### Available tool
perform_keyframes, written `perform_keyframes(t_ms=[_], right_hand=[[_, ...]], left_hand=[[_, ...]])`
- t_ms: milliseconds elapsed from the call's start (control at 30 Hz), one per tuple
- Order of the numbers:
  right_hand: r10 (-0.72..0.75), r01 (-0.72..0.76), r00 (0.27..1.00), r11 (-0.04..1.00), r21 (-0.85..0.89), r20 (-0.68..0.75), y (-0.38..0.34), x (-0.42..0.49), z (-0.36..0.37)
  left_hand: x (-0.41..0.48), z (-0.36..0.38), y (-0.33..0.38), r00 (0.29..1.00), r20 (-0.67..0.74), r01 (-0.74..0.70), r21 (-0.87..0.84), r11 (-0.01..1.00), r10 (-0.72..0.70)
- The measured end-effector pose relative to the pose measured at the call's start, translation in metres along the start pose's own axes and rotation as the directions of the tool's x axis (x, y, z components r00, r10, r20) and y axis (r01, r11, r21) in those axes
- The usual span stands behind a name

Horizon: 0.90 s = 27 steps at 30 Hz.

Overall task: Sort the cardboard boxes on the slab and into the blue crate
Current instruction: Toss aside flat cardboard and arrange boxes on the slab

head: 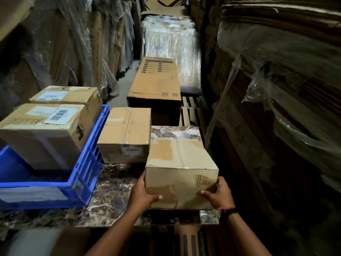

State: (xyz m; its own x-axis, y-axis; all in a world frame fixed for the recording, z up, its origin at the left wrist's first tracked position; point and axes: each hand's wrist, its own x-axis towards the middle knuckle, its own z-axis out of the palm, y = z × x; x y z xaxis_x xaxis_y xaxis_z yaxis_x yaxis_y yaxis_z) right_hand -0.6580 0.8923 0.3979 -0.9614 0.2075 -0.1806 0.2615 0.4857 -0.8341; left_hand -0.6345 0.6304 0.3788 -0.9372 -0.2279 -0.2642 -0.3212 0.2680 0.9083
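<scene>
Cardboard box (181, 163): plain, taped along the top seam, at the near right end of the slab (110, 196), just right of a second box (127, 130). Whether its base rests on the stone or is lifted just off it: cannot tell.

Hands: left hand (143, 194) grips the lower left corner and right hand (219, 195) the lower right corner. Each thumb lies on the near face, with the fingers round the side and out of sight.

Surroundings: the blue crate (81, 182) is at the left of the slab with two labelled boxes in it, the near one (44, 130) and the far one (68, 97). Only the near end of its floor looks free. A long carton (156, 78) lies beyond the slab.

Judgement on the step:
- Slab placement: keep the box level, push it square against the second box, and keep its right side inside the slab's edge, which is close.
- Crate placement: lift it clear of the crate's rim, since the gap in front of the near labelled box looks tight.
- Grip sits low and even, good for control. Watch the tape seam and do not squeeze the walls.
</scene>
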Motion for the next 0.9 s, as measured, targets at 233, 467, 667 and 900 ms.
perform_keyframes(t_ms=[233,467,667,900], right_hand=[[0.022,-0.020,0.996,0.999,0.026,-0.083,0.015,0.025,0.020],[0.025,-0.021,0.997,0.998,0.051,-0.071,0.004,0.079,0.048],[0.055,-0.050,0.996,0.997,0.063,-0.076,0.010,0.133,0.074],[0.124,-0.117,0.991,0.986,0.121,-0.052,0.016,0.179,0.098]], left_hand=[[0.033,0.021,-0.001,0.999,-0.015,0.052,0.066,0.996,-0.051],[0.087,0.020,0.004,0.996,-0.007,0.093,0.125,0.988,-0.093],[0.138,0.024,0.011,0.986,-0.109,0.143,0.135,0.980,-0.129],[0.177,0.039,0.005,0.950,-0.135,0.280,-0.022,0.960,-0.280]])
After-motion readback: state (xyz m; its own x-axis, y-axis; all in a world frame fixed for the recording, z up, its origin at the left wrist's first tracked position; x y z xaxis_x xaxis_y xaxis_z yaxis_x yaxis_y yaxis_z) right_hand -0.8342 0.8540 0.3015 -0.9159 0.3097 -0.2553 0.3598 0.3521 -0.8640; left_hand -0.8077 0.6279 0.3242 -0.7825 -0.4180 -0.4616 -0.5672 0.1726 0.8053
